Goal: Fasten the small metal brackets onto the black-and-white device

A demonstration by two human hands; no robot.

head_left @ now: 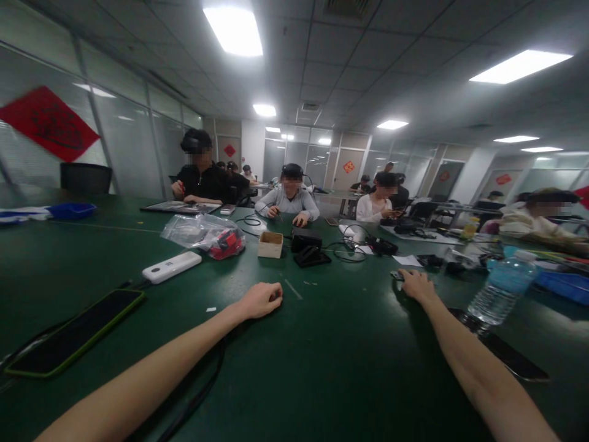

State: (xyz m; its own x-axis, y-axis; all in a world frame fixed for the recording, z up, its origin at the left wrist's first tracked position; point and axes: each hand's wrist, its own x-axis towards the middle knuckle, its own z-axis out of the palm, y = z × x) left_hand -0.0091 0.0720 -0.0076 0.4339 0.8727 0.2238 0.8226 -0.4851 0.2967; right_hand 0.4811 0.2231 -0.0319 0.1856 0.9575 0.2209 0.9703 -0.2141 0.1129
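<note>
My left hand (pixel 262 300) rests on the green table with its fingers curled in. Nothing shows in it. Ahead of that hand stands a small open cardboard box (pixel 270 245). My right hand (pixel 418 285) reaches farther out to the right, its fingers closed on a small dark grey object (pixel 396 276). Most of that object hides under the fingertips, so its kind is unclear. A white paper sheet (pixel 407 261) lies just beyond it. By my right forearm stands a clear water bottle (pixel 501 288) with a blue label.
On the left lie a green-edged phone (pixel 78 331), a white power strip (pixel 172 267) and a plastic bag (pixel 197 233) with red items. Black devices (pixel 311 255) and cables sit mid-table. Another dark phone (pixel 515 356) is beside my right forearm. Several people sit across the table.
</note>
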